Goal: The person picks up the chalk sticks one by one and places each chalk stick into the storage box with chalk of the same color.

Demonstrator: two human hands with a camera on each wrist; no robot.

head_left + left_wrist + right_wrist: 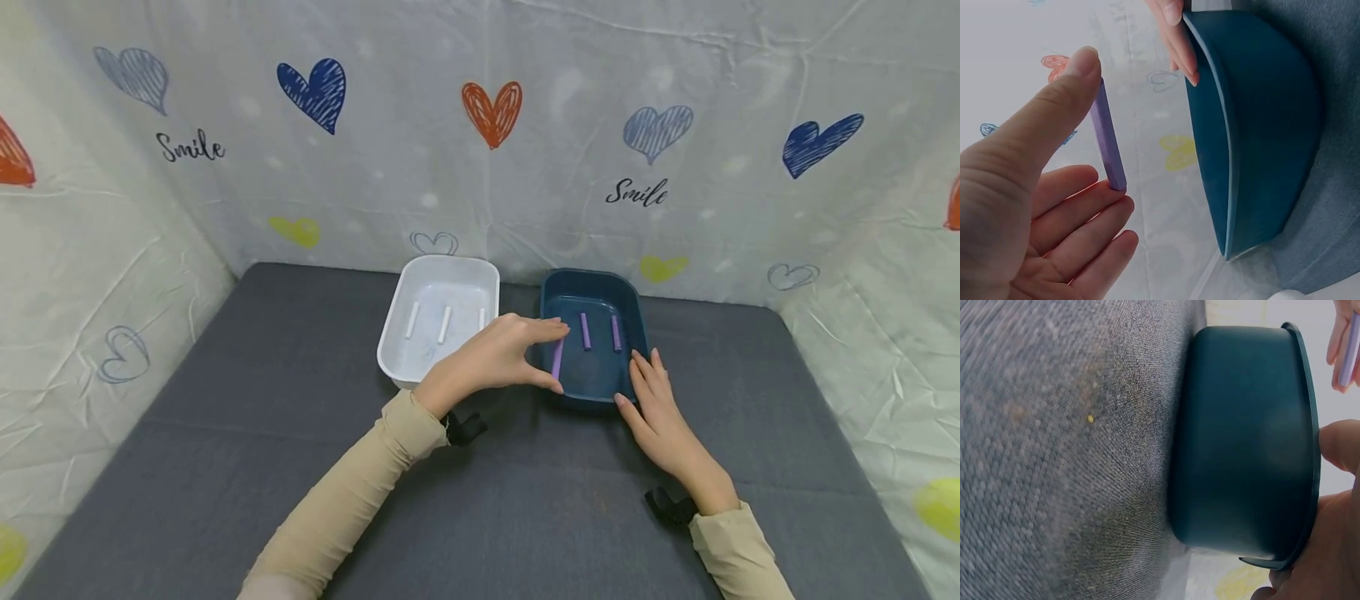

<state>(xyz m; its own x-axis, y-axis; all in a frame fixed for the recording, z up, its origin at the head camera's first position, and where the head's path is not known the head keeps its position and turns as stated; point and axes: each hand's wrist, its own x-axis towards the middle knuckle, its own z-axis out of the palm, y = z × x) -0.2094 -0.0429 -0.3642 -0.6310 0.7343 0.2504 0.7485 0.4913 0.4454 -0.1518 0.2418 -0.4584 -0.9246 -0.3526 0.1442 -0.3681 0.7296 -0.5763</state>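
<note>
My left hand [553, 357] pinches a purple stick [557, 360] end to end between thumb and fingers, just over the left side of a dark blue bin [592, 272]. In the left wrist view the stick [1107, 137] stands between the thumb tip and a finger of that hand [1097, 128], apart from the bin [1260, 125]. Two more purple sticks [585, 331] lie inside the bin. My right hand [637, 383] rests with straight fingers on the bin's near right rim; its thumb [1341, 444] touches the rim [1310, 425].
A white bin [450, 260] with three white sticks [445, 324] stands just left of the blue one. Both sit at the back of a grey cloth-covered table [225, 433]. Heart-printed sheets [487, 167] wall in the back and both sides.
</note>
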